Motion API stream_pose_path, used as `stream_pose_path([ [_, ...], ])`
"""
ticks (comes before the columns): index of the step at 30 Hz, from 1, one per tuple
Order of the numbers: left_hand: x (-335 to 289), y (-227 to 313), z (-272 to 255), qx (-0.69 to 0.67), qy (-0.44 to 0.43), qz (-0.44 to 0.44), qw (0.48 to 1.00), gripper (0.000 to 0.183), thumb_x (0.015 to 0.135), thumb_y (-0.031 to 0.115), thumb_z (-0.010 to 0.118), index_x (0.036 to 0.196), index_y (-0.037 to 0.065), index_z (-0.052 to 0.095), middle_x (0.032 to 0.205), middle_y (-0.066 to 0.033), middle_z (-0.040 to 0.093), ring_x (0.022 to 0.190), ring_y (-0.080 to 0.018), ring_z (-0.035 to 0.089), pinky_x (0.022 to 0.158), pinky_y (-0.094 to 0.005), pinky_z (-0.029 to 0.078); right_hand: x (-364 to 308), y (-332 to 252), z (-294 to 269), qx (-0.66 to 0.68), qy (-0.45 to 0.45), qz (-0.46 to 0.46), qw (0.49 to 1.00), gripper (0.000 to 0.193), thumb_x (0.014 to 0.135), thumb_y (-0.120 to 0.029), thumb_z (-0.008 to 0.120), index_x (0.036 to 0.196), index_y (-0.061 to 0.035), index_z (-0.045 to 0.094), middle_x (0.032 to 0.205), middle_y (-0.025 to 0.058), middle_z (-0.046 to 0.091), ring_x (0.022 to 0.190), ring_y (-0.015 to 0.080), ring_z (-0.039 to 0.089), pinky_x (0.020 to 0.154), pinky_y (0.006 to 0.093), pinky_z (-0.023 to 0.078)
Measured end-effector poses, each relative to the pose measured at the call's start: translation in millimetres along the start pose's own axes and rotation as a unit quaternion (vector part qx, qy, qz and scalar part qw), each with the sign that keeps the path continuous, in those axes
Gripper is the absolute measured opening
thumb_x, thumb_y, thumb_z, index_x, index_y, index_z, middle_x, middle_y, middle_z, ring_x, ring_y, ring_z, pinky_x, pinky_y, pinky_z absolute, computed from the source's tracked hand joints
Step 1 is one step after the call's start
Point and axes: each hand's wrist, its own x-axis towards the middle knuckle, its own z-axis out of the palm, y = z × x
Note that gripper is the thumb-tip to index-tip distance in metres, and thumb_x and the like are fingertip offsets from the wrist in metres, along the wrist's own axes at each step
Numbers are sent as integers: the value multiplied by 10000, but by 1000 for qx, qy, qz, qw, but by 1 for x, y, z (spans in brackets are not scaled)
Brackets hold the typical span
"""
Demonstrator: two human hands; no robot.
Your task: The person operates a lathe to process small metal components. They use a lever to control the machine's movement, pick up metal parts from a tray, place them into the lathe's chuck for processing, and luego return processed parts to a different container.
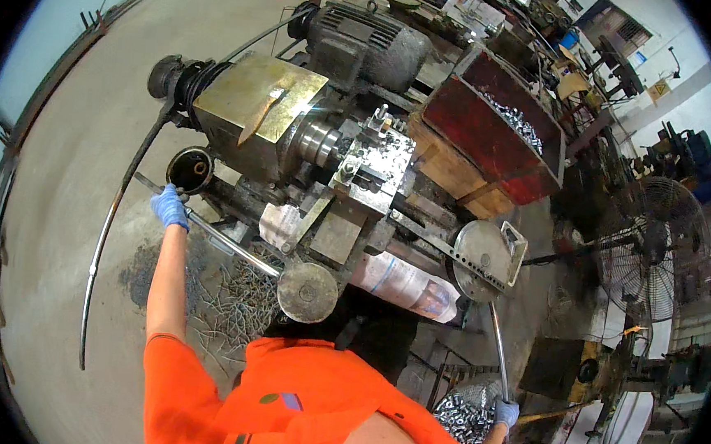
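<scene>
A lathe-like machine stands before me, its spindle chuck facing a tool block on the slide. My left hand, in a blue glove, is closed around a long metal lever that runs to a round metal disc. Low on the right, my right hand, also blue-gloved, closes on the lower end of a second metal lever. That lever hangs below a larger round plate. Beside this hand lies a heap of small metal pieces; its container is mostly hidden.
Behind the slide, a red metal bin holds small metal parts. An electric motor sits at the machine's back. Metal shavings litter the floor at left. To the right stands a caged fan. A thin rod slants down at left.
</scene>
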Motion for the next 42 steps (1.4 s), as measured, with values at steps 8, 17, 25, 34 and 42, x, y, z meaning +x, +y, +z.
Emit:
stream_pose_path([
  [8, 0, 1, 0, -39, 10, -2, 999, 115, 794, 40, 560, 839, -56, 516, 653, -139, 599, 483, -190, 591, 403, -288, 493, -14, -22, 0, -79, -40, 117, 989, 386, 613, -261, 665, 915, -21, 658, 922, 235, 625, 904, 358, 607, 786, 426, 478],
  [17, -1, 1, 1, -66, 9, -14, 998, 137, 820, 75, 561, 843, -56, 525, 639, -142, 603, 448, -183, 571, 395, -277, 488, -33, -33, -11, -56, -16, 98, 993, 427, 613, -323, 660, 903, -9, 654, 933, 239, 623, 896, 365, 607, 805, 414, 474],
  [25, 1, -6, -4, -78, -32, -33, 996, 144, 833, 93, 559, 844, -49, 536, 615, -134, 604, 415, -184, 556, 369, -284, 474, -35, -31, -7, -55, -10, 110, 992, 399, 612, -312, 655, 899, -34, 665, 927, 231, 625, 893, 368, 607, 800, 416, 474],
  [34, -8, -3, -4, -101, -30, -58, 993, 182, 837, 121, 563, 829, -60, 539, 608, -139, 604, 400, -195, 550, 375, -286, 472, -40, -32, -9, -50, -20, 97, 994, 398, 604, -298, 660, 887, -18, 667, 920, 222, 636, 887, 355, 615, 802, 408, 475],
  [42, -8, -4, -3, -94, -34, -50, 994, 185, 835, 127, 567, 828, -56, 539, 613, -137, 607, 413, -195, 562, 379, -288, 475, -38, -27, -5, -52, -27, 103, 993, 469, 601, -358, 706, 877, 18, 657, 926, 255, 622, 899, 366, 611, 784, 408, 482],
])
